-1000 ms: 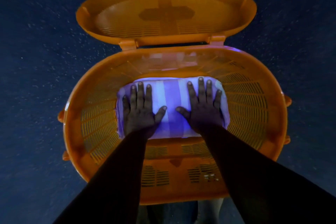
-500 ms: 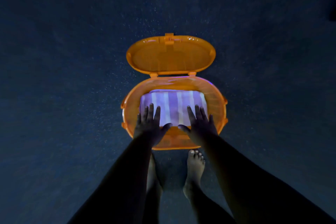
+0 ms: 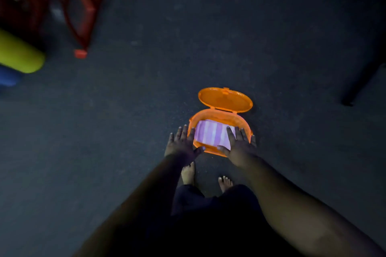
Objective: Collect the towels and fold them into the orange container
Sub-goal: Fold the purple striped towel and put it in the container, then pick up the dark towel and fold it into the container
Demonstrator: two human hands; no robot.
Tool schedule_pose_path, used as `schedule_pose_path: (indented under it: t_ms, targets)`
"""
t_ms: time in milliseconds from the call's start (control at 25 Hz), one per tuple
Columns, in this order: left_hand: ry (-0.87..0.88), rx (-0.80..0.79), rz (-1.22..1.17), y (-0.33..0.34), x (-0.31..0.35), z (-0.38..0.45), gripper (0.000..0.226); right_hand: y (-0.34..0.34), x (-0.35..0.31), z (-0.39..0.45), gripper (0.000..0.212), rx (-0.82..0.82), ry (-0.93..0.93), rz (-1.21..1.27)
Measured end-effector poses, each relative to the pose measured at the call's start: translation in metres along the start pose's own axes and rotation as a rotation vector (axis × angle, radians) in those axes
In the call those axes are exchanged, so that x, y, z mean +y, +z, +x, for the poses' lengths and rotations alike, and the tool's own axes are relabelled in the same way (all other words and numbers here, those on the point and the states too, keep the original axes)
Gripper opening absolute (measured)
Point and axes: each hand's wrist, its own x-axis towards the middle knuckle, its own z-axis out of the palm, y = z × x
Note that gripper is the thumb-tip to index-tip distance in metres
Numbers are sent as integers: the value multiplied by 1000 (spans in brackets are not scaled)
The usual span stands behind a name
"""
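Hands have come off the towel. A second ago both palms were pressed flat on the folded cloth inside the basket and the view was close; half a second ago they were already sliding back toward the near rim; now I see the whole floor from standing height, so the person has straightened up and the hands are lifted clear. I read that as the fold-and-place step finished for this towel.

Going left to right: left edge of the frame has a yellow-green cylinder (image 3: 19, 55) over something blue, with red frame legs (image 3: 80, 19) in the upper left. No other towel shows in this frame, so whether more remain to collect I cannot tell.

Left hand (image 3: 181, 143), centre of frame: fingers straight and spread, palm down, holding nothing. It overlaps the left rim of the basket in the picture, but I judge it is hovering above, not touching.

Striped towel (image 3: 210, 136), lilac and white, lies folded flat inside the orange container (image 3: 240, 120), which sits on the dark floor just right of centre. Its lid (image 3: 225, 100) is hinged open, lying back on the far side.

Right hand (image 3: 240, 146): also spread, fingers straight, empty, covering the right end of the towel from this view; contact looks unlikely, but I cannot be sure. Bare feet (image 3: 188, 173) stand just below the container.

Lid not yet closed.
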Motion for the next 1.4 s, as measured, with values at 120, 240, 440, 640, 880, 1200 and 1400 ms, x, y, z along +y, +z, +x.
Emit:
schedule_pose_path:
  t_ms: [120,240,440,640,880,1200,1400]
  targets:
    - [-119,134,-21,-1,-13,-69,95,-31,-26,-28,89,39,-191,-136]
    - [-301,207,-180,13,-12,-135,94,-54,-54,-55,92,82,-404,-290]
    - [-641,316,-439,56,-24,-259,95,-55,-142,-117,94,105,-709,-464]
    - [-946,432,-616,116,-49,-388,95,-11,-250,-211,95,108,-1020,-623]
    - [-1235,561,-780,214,-76,-553,95,87,-362,-352,95,70,-1320,-754]
    - [-1507,546,-837,350,-97,-762,93,233,-471,-551,94,-12,-1565,-790]
    - [-1650,555,-875,411,-121,-856,94,307,-535,-646,94,-60,-1714,-846]
